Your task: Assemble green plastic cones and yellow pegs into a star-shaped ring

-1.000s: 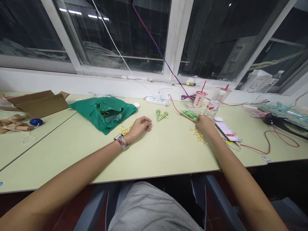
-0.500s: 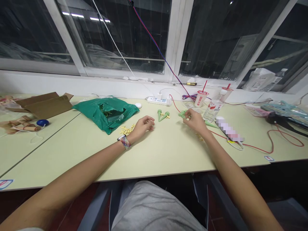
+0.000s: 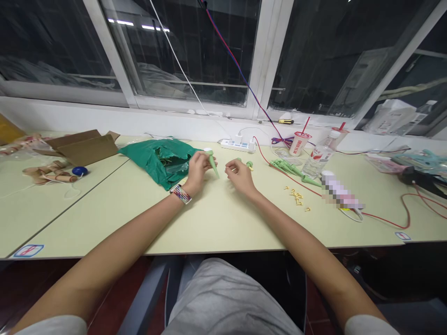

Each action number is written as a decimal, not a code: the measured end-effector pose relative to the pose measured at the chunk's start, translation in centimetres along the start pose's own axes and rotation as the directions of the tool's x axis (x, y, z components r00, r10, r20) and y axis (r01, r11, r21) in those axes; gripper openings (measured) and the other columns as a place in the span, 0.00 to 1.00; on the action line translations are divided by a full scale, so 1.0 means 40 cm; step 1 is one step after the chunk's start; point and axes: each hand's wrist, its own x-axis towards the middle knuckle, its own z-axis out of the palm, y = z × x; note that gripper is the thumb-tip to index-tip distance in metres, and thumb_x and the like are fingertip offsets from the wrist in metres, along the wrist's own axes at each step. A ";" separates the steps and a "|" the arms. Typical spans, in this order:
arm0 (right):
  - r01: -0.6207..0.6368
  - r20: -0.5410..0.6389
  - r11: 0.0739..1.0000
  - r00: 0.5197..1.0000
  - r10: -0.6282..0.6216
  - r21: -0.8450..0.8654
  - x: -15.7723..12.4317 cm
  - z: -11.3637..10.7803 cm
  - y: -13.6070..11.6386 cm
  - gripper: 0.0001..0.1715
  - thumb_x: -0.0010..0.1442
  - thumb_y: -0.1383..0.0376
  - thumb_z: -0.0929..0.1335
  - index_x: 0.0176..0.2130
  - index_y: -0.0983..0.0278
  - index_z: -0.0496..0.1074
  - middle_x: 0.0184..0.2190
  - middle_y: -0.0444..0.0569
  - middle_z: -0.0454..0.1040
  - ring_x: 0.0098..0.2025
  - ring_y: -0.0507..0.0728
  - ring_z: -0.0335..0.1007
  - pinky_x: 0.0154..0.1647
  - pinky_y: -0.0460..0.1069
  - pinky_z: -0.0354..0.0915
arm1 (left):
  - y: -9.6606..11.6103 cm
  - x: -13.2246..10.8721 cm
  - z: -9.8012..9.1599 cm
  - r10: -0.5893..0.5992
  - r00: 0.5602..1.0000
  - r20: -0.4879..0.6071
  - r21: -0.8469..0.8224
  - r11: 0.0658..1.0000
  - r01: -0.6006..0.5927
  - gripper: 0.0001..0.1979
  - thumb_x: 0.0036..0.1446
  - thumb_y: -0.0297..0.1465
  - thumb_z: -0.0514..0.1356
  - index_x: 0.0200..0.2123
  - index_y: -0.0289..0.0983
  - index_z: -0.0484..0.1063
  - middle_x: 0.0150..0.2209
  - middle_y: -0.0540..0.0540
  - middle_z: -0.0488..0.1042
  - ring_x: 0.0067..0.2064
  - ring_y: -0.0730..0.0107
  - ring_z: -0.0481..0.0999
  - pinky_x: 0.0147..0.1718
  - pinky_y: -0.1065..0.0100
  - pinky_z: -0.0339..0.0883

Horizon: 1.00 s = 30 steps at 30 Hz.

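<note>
My left hand (image 3: 198,171) grips a green plant-watering spike (image 3: 212,164), its pointed end tilted down above the table. Close by on the right, my right hand (image 3: 241,176) has thumb and fingers drawn together, but whatever may be between them is too small to make out. Behind that hand, green spikes with a yellow fitting (image 3: 249,165) are partly hidden. A pile of similar green spikes (image 3: 288,168) lies farther right. Several small yellow valves (image 3: 296,195) are scattered on the table right of my right forearm.
A torn green plastic bag (image 3: 150,160) lies behind my left hand. A cardboard box (image 3: 85,146) and a wooden toy with a blue ball (image 3: 80,171) are at left. A bottle (image 3: 321,156), a cup (image 3: 299,144) and a power strip (image 3: 237,145) stand toward the window; a red cable (image 3: 380,217) crosses the right side.
My right hand has moved left from the green pile to the table's middle. A green spike is now in my left hand, which has shifted slightly back and left.
</note>
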 end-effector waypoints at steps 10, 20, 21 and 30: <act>0.401 0.425 0.790 0.883 -0.198 -0.463 0.040 0.136 0.000 0.22 0.69 0.74 0.63 0.53 0.60 0.80 0.52 0.52 0.80 0.56 0.63 0.70 0.56 0.54 0.66 | -0.002 0.077 -0.084 0.114 0.934 -0.338 0.028 0.993 -0.111 0.15 0.56 0.43 0.65 0.32 0.42 0.64 0.27 0.52 0.71 0.24 0.72 0.70 0.23 0.70 0.63; 0.311 0.275 0.860 0.938 -0.210 -0.404 0.026 0.067 0.024 0.10 0.66 0.70 0.67 0.42 0.63 0.79 0.43 0.52 0.76 0.51 0.60 0.72 0.52 0.53 0.68 | -0.002 0.043 -0.061 -0.021 0.998 -0.064 0.061 0.998 0.025 0.17 0.49 0.41 0.70 0.38 0.38 0.74 0.34 0.46 0.81 0.36 0.63 0.82 0.36 0.66 0.73; 0.287 0.222 0.895 0.950 -0.220 -0.342 0.025 0.054 0.027 0.09 0.66 0.69 0.67 0.42 0.63 0.79 0.42 0.51 0.75 0.49 0.58 0.73 0.52 0.52 0.69 | 0.000 0.038 -0.059 -0.036 0.999 -0.007 0.070 0.997 0.036 0.18 0.48 0.40 0.71 0.39 0.38 0.75 0.36 0.44 0.83 0.38 0.62 0.83 0.38 0.65 0.74; 0.240 -0.192 0.969 0.955 -0.226 0.054 0.015 -0.039 0.015 0.07 0.63 0.64 0.69 0.38 0.59 0.80 0.40 0.48 0.73 0.43 0.55 0.77 0.51 0.53 0.79 | 0.006 -0.003 -0.027 -0.169 0.938 0.304 0.064 0.986 0.157 0.22 0.48 0.41 0.77 0.44 0.34 0.83 0.45 0.36 0.84 0.44 0.55 0.85 0.48 0.56 0.77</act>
